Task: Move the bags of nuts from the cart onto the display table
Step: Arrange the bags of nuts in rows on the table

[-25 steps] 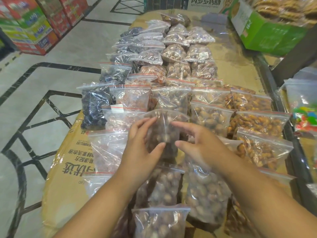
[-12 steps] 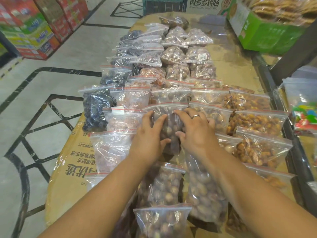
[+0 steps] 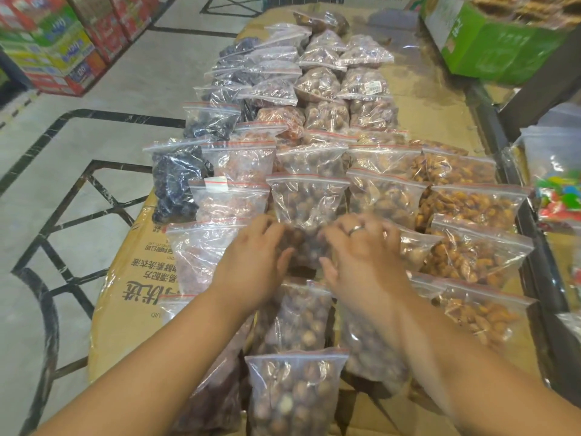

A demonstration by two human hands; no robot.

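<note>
A clear zip bag of brown round nuts [image 3: 306, 206] stands in the middle column of the display table [image 3: 125, 306], which is covered in cardboard. My left hand [image 3: 251, 262] presses its lower left side and my right hand [image 3: 361, 253], with a ring on one finger, presses its lower right side. Both hands have their fingers curled on the bag's bottom. Rows of similar bags fill the table: dark fruit on the left, pinkish nuts, brown nuts, orange nuts on the right.
A green carton [image 3: 490, 42] sits at the far right. A cart edge with clear bags and colourful sweets [image 3: 559, 196] runs along the right. Stacked red boxes [image 3: 47, 48] stand on the floor at the far left. More nut bags [image 3: 295, 394] lie near me.
Both hands carried the bag of brown nuts forward and set it down in the middle column. They slid from its sides down to its bottom.
</note>
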